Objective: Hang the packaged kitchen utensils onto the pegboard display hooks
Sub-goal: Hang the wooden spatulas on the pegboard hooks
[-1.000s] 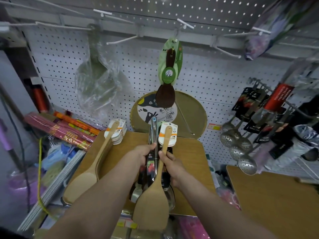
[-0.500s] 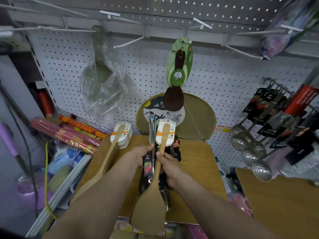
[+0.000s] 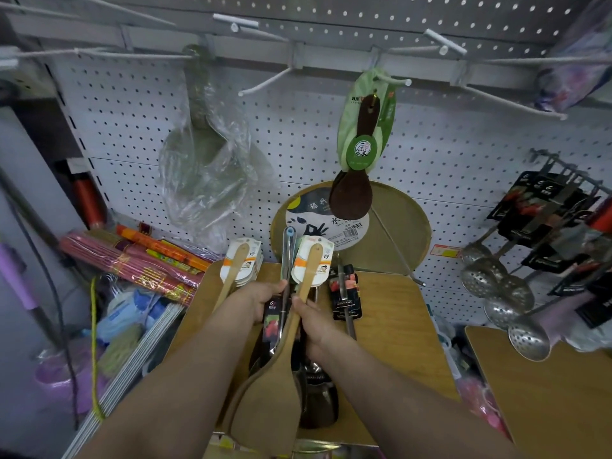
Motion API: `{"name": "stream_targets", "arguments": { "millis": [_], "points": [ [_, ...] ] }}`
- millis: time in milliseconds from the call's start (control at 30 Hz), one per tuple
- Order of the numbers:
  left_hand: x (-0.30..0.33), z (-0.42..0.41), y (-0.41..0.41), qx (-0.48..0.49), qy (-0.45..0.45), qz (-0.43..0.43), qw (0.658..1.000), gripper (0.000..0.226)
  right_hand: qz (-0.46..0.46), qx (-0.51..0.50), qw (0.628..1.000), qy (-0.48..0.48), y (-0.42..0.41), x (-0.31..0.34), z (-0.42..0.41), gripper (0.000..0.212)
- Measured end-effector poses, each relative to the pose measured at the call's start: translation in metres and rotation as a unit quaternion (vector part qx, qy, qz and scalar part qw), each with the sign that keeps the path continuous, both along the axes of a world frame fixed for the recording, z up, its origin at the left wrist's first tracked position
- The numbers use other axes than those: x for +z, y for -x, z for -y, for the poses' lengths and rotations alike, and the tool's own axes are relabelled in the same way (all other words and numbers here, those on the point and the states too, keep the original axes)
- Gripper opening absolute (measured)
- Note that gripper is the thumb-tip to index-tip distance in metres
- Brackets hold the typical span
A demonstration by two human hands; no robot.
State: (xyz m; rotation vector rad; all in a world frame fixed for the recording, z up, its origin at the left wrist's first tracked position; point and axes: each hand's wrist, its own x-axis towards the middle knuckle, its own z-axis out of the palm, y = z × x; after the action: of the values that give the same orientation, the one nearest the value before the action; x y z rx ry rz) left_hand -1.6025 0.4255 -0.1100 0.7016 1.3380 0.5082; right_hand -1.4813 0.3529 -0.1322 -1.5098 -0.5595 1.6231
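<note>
My right hand (image 3: 311,323) grips the handle of a wooden spatula (image 3: 265,412) with a white and orange card at its top end. My left hand (image 3: 261,299) grips a steel utensil (image 3: 287,256) with a dark label, right beside it. Both hands are held over a wooden board (image 3: 390,326). Another carded wooden spatula (image 3: 236,270) lies on the board to the left. White pegboard hooks (image 3: 265,82) stick out above; one hook carries a dark wooden spoon in green packaging (image 3: 362,140).
A plastic-wrapped utensil (image 3: 205,160) hangs at upper left. Steel skimmers (image 3: 503,293) and black-carded utensils (image 3: 546,210) hang at the right. A round bamboo tray (image 3: 404,230) leans on the pegboard. Incense bundles (image 3: 132,263) and clutter lie at the left. A second board (image 3: 556,392) sits at lower right.
Both hands have lifted the wooden spatula and steel utensil slightly up and away from me, toward the pegboard. The view has tilted, so the hooks appear lower.
</note>
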Motion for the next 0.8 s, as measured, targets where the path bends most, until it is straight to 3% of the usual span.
{"name": "stream_targets", "arguments": {
  "millis": [67,300,567,667,700,800],
  "points": [
    [-0.008,-0.002,0.004,-0.006,0.005,-0.006,1.000,0.036,0.002,-0.008,1.000,0.016,0.003,-0.004,-0.003,0.025],
    [-0.026,-0.007,0.011,-0.009,0.006,0.014,1.000,0.028,0.000,-0.005,0.998,0.056,0.005,-0.013,-0.010,0.024],
    [-0.033,-0.012,0.021,-0.016,-0.002,0.010,1.000,0.054,-0.033,-0.014,0.998,0.053,0.008,-0.008,-0.011,0.022],
    [-0.047,-0.016,0.030,-0.002,-0.008,0.010,1.000,0.074,-0.060,-0.042,0.997,0.033,0.005,-0.009,-0.013,0.024],
    [-0.048,-0.015,0.032,0.002,-0.002,0.003,1.000,0.073,-0.062,-0.047,0.997,0.032,0.004,-0.007,-0.014,0.025],
    [-0.040,-0.004,0.031,0.024,-0.010,-0.024,0.999,0.038,-0.062,-0.061,0.996,0.037,0.002,-0.003,-0.017,0.025]
  ]
}}
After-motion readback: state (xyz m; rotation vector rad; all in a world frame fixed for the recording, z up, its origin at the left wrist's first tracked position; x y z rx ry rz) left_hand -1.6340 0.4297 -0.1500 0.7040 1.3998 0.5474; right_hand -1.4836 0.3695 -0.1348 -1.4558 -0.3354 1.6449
